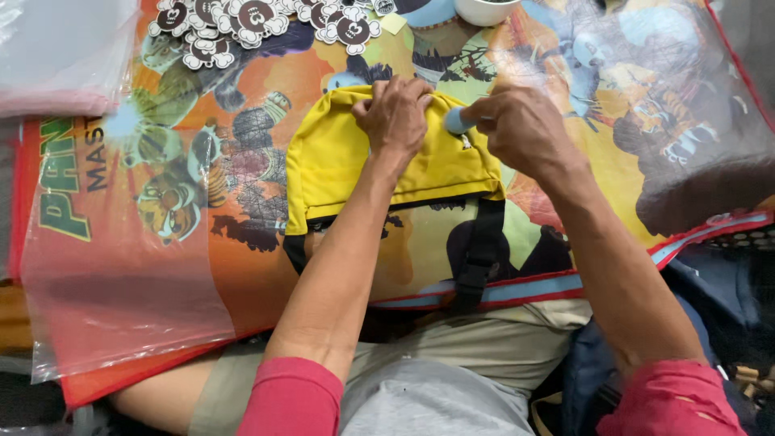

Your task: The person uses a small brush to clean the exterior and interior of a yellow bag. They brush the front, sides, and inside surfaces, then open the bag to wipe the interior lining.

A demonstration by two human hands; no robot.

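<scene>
A large cartoon-printed cloth (242, 161), orange and yellow with animal figures, covers the counter from edge to edge. Over its left part lies a clear plastic sheet (113, 274), glossy and wrinkled. In the middle of the cloth rests a yellow bag (339, 161), its rounded top pointing away from the person and its lower edge trimmed in black. A black strap with a buckle (480, 250) hangs from the bag's right lower edge toward the person's lap.

The left hand (395, 113) lies on the bag's upper middle, fingers curled down and pressing the yellow fabric near the top seam. The right hand (517, 129) sits just beside it at the bag's upper right corner, fingers pinched together on a small pale blue round piece (458, 120) held against the bag.

At the far edge, a pile of brown-and-white paw-shaped cutouts (242, 20) is spread out, with a white bowl (484, 10) further right, well apart from both hands.
</scene>
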